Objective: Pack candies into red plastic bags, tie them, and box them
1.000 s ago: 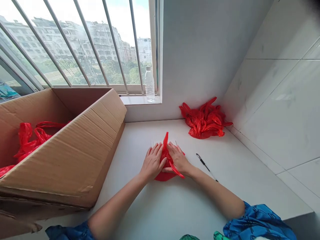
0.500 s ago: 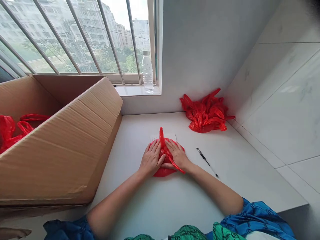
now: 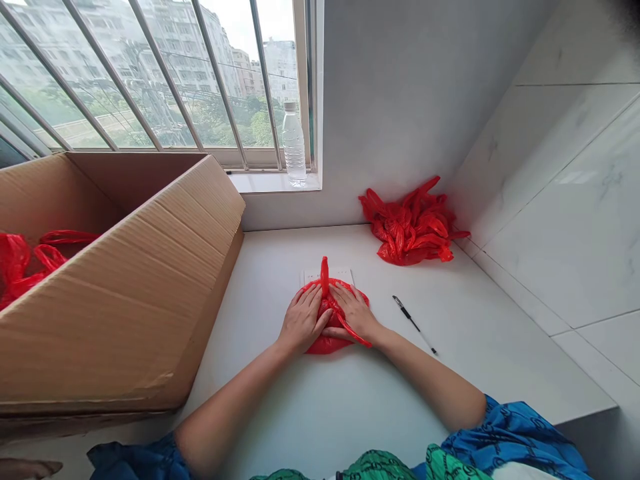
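Observation:
A red plastic bag (image 3: 327, 343) with a knotted top lies on the white tabletop (image 3: 330, 400) in front of me. One of its twisted ends stands up, and the other trails toward the lower right. My left hand (image 3: 304, 317) rests flat on the bag's left side, fingers stretched out. On the right side my right hand (image 3: 357, 313) presses flat in the same way. What the bag holds is hidden. Partly covered behind it is a flat white piece (image 3: 343, 273) with small dark marks.
At the left stands a large open cardboard box (image 3: 125, 287) with red plastic bags (image 3: 20, 267) inside. More crumpled red bags (image 3: 413, 223) lie in the back right corner. A black pen (image 3: 415, 325) lies right of my hands. On the sill of the barred window stands a clear bottle (image 3: 295, 147).
Both hands stay flat on the red bag, with almost no movement. The bag's upright end has shifted very slightly to the right.

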`<control>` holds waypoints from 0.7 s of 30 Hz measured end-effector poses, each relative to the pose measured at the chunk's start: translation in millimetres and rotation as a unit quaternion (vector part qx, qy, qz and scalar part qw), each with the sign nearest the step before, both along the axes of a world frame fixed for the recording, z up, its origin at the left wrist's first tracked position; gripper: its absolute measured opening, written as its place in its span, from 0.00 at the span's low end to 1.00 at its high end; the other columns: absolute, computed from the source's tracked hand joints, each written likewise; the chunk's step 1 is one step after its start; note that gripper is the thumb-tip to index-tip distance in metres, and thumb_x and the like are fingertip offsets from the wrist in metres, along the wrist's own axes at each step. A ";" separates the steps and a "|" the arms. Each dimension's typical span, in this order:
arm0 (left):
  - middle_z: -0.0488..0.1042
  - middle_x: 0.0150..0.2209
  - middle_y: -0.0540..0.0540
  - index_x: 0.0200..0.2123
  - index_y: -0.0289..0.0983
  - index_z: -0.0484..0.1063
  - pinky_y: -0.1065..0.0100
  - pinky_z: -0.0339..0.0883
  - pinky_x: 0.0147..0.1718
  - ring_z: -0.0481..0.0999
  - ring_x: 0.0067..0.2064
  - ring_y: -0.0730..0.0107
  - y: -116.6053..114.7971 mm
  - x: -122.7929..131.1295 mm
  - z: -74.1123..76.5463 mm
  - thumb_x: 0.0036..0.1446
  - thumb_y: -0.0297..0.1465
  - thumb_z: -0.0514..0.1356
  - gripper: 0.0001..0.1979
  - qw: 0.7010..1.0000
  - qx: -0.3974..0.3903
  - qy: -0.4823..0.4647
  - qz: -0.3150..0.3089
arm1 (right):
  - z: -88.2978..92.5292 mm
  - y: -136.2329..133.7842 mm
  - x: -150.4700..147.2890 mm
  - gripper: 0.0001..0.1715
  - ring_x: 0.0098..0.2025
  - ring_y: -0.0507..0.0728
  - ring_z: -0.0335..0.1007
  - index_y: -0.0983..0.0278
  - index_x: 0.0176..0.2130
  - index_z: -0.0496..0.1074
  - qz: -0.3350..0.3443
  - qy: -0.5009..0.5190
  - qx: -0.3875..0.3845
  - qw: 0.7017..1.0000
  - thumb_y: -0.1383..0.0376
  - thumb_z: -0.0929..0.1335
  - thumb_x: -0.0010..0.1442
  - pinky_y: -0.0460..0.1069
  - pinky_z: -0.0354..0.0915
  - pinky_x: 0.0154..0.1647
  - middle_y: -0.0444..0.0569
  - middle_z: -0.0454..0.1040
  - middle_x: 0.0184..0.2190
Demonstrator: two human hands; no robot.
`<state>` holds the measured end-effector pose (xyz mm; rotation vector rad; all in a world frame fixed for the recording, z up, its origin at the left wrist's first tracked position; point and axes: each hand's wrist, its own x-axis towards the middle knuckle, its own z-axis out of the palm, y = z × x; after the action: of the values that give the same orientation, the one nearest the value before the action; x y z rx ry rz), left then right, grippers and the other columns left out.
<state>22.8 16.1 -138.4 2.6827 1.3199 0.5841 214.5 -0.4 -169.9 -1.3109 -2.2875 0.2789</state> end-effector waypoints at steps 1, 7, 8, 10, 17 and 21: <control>0.66 0.65 0.39 0.65 0.33 0.62 0.50 0.51 0.68 0.62 0.68 0.54 -0.1 -0.1 -0.6 0.69 0.40 0.48 0.26 1.000 -0.004 -0.005 0.001 | 0.0 0.0 -0.1 0.54 0.73 0.67 0.46 0.64 0.72 0.47 0.001 0.002 -0.005 1.000 0.41 0.67 0.61 0.68 0.41 0.73 0.59 0.54 0.70; 0.70 0.60 0.40 0.58 0.38 0.68 0.52 0.58 0.63 0.67 0.63 0.56 -2.2 -4.1 3.0 0.67 0.39 0.53 0.20 0.993 -0.025 -0.118 -0.003 | 11.2 2.2 9.4 0.47 0.69 0.67 0.55 0.63 0.69 0.56 0.028 0.092 -0.039 0.995 0.45 0.69 0.61 0.68 0.45 0.71 0.59 0.63 0.66; 0.72 0.58 0.40 0.54 0.38 0.70 0.53 0.61 0.61 0.69 0.61 0.56 -3.6 -5.4 6.7 0.66 0.39 0.54 0.18 0.989 -0.027 -0.145 0.000 | 16.5 1.6 12.7 0.41 0.66 0.66 0.61 0.61 0.66 0.61 0.032 0.127 -0.041 0.991 0.47 0.70 0.61 0.68 0.49 0.70 0.58 0.68 0.63; 0.76 0.52 0.41 0.46 0.39 0.73 0.55 0.66 0.55 0.73 0.55 0.56 -9.4 -8.2 17.7 0.65 0.40 0.55 0.14 0.982 -0.037 -0.187 0.013 | 30.3 -3.0 18.4 0.25 0.58 0.63 0.71 0.59 0.55 0.72 0.030 0.205 -0.037 0.978 0.51 0.70 0.62 0.67 0.53 0.68 0.53 0.77 0.54; 0.76 0.32 0.48 0.43 0.41 0.72 0.68 0.62 0.30 0.72 0.30 0.66 -69.1 -14.7 86.2 0.57 0.48 0.64 0.18 0.977 -0.136 -0.164 -0.027 | 77.4 -53.7 13.3 0.08 0.39 0.58 0.76 0.57 0.35 0.75 0.107 0.354 -0.084 0.925 0.57 0.70 0.64 0.63 0.58 0.67 0.43 0.77 0.30; 0.70 0.26 0.50 0.33 0.40 0.73 0.71 0.55 0.25 0.65 0.26 0.72 -105.6 -23.7 148.0 0.65 0.44 0.57 0.15 0.968 -0.209 -0.099 -0.100 | 83.0 -76.2 16.7 0.07 0.38 0.61 0.77 0.55 0.36 0.76 0.166 0.373 -0.078 0.909 0.56 0.71 0.61 0.62 0.64 0.62 0.45 0.78 0.31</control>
<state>-1.0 -89.5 9.6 2.3074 0.9768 0.4713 231.1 -76.6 -86.9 -0.6787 -1.8122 0.9213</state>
